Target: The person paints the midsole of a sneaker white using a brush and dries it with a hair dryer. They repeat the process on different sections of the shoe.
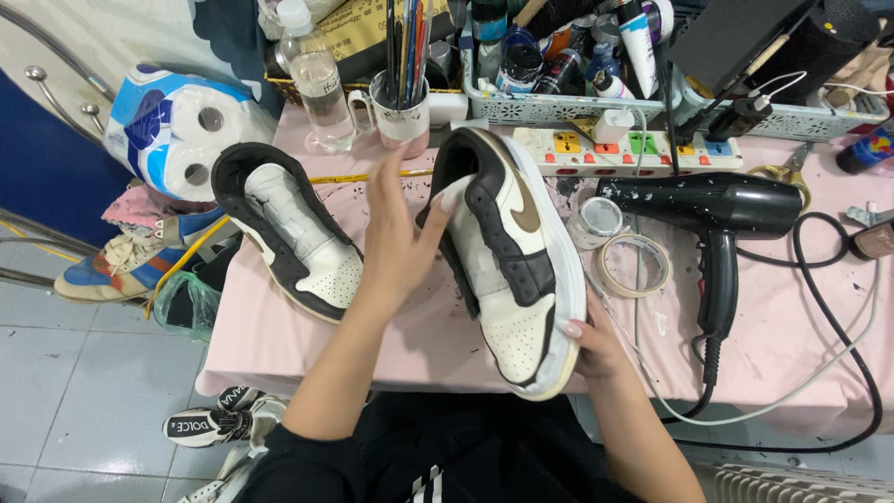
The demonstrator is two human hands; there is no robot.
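While I steady a brown and white sneaker (510, 261) on its side on the pink table (773, 345), both my hands are on it.

Seen from my head camera: my right hand (594, 343) grips the toe end, fingers (570, 329) curled shut around the pale sole near the table's front edge. My left hand (396, 244) has its fingers (386, 177) stretched fairly open and presses a small white cloth (451, 194) against the dark collar of the shoe; the fingers are closed on nothing else. A matching second sneaker (284, 228) lies just to the left, apart from the first. To the right rest a black hair dryer (712, 210) and a roll of tape (633, 265), with a white power strip (624, 149) behind them.
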